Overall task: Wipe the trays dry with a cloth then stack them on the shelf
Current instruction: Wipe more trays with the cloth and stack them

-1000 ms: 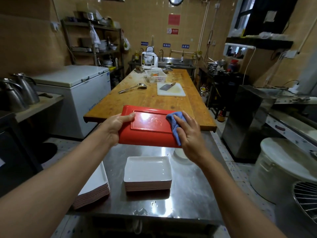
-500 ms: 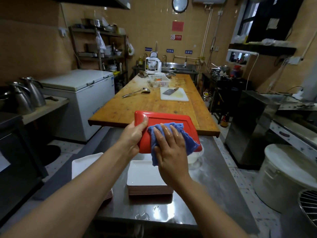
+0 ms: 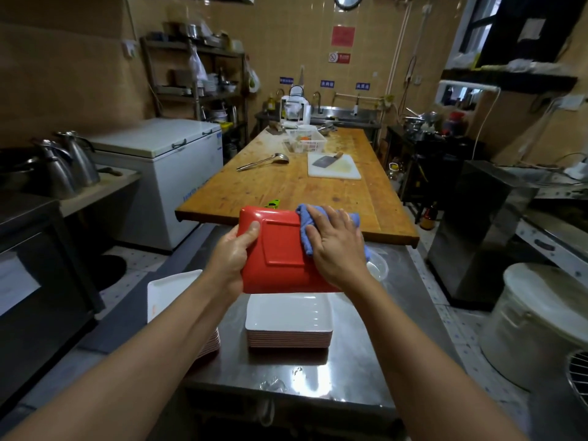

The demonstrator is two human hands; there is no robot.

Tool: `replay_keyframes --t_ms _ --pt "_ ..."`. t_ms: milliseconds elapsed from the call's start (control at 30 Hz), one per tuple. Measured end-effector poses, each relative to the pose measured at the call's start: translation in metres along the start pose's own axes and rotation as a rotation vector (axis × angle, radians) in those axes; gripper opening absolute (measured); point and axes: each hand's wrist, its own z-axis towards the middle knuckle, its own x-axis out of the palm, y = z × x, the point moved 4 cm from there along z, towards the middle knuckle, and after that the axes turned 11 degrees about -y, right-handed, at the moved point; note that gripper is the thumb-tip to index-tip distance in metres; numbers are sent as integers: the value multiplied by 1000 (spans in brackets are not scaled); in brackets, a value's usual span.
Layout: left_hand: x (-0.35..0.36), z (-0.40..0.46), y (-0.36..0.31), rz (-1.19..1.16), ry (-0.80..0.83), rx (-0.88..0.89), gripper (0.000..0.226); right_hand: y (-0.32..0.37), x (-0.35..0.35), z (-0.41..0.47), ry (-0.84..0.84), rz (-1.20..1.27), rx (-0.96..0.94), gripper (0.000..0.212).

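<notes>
A stainless steel counter fills the foreground, wet in patches near its front edge; beyond it runs a long wooden table that carries a ladle, a white cutting board with a cleaver on it, and a white basket; a white chest freezer stands to the left, with 2 metal jugs on a ledge beside it; a metal shelf rack and a sink line the tiled back wall; a large white lidded bucket sits on the floor at the right.

On the counter rest 2 stacks of white trays: 1 stack directly below the hands, the other stack to the left, partly hidden by the left forearm; a clear bowl sits just beside the right wrist.

The red tray is held in the air above the counter, underside toward the camera, showing a raised rectangular foot; its surface looks glossy; the left hand grips its left edge, thumb curled over the underside; the right hand lies flat with fingers spread, pressing a blue cloth against the tray's upper right part.
</notes>
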Motion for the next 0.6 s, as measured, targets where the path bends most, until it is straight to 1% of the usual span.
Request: replay_keyframes --t_ms 133,233,300,333,433,500,567,600 --pt "-17 3 2 -60 -21 -75 17 -22 8 0 55 232 192 46" --pt "-29 8 0 -105 -44 -114 20 -21 13 -5 47 284 188 46" --pt "-37 9 -1 -116 -65 -126 21 -18 15 -14 -6 288 127 42" --pt "-41 10 0 -120 -78 -137 23 -19 17 -20 -36 317 137 41" --pt "-55 12 5 -125 -140 -199 30 -20 29 -38 -68 515 293 42" --pt "-64 13 8 -109 -176 -234 34 -18 37 -46 -75 534 313 38" --pt "-74 14 12 -81 -206 -257 38 -17 42 -51 -85 561 329 28" --pt "-80 14 13 -72 -226 -262 38 -17 43 -52 -92 578 350 27"
